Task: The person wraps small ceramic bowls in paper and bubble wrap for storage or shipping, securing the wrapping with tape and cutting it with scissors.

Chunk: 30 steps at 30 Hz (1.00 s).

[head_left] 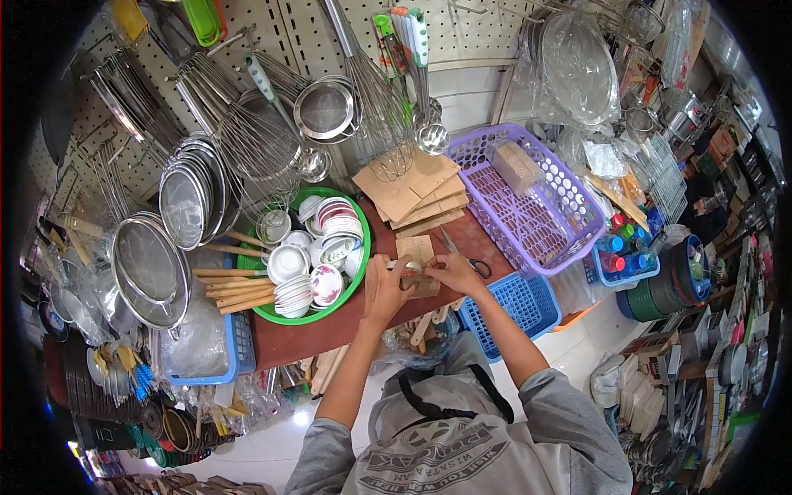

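My left hand [388, 287] is closed around a small round whitish object [411, 271], possibly a little bowl, which its fingers partly hide. My right hand [452, 272] is at the object's right side with bent fingers pinched together; what they grip is too small to make out. Beneath both hands lies a piece of brown cardboard [415, 247] on the red-brown tabletop [330, 330]. Just beyond my right hand rest black-handled scissors [480, 267], blades pointing away. Farther back is a stack of brown cardboard sheets [412, 191].
A green basin [363, 272] of small bowls stands left, beside wooden handles [239, 289]. To the right are a purple basket [536, 198] holding a clear-wrapped block and a blue basket [516, 305]. Strainers [153, 268] and whisks [371, 91] hang from the pegboard.
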Motion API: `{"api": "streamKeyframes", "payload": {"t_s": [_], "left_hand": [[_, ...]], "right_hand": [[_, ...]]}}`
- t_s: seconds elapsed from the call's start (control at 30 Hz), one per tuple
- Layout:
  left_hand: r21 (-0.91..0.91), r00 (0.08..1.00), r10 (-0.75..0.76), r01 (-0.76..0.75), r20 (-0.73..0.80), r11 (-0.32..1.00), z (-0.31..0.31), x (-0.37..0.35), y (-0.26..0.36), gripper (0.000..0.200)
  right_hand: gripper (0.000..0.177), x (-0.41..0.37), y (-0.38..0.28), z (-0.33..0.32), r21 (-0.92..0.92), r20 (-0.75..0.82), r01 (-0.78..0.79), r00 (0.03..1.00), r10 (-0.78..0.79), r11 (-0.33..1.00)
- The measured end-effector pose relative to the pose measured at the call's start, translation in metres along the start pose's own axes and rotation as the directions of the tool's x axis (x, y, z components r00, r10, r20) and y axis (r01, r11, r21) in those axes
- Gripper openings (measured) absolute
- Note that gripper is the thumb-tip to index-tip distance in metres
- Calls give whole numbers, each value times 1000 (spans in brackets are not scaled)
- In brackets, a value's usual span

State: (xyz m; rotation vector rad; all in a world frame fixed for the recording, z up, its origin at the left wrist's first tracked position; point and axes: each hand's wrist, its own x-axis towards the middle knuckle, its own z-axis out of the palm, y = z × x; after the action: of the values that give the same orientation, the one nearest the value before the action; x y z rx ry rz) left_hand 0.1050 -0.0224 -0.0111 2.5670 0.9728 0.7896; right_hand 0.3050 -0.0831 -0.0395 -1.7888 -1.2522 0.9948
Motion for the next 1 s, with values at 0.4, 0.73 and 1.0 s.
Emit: {"api": "streamKeyframes", "payload": {"t_s": [0.4,0.73,1.0], "left_hand": [[38,1000,-23,22,16,999,0,6,4,65],[118,997,39,-47,61,992,-11,14,2,66],[139,987,88,-107,135,985,-14,19,-3,62]], "right_hand": [[22,9,4,-3,207,105,-50,994,28,977],[25,22,8,-9,-122,64,82,995,-75,989],[30,16,0,-5,-150,24,-27,999,30,988]]}}
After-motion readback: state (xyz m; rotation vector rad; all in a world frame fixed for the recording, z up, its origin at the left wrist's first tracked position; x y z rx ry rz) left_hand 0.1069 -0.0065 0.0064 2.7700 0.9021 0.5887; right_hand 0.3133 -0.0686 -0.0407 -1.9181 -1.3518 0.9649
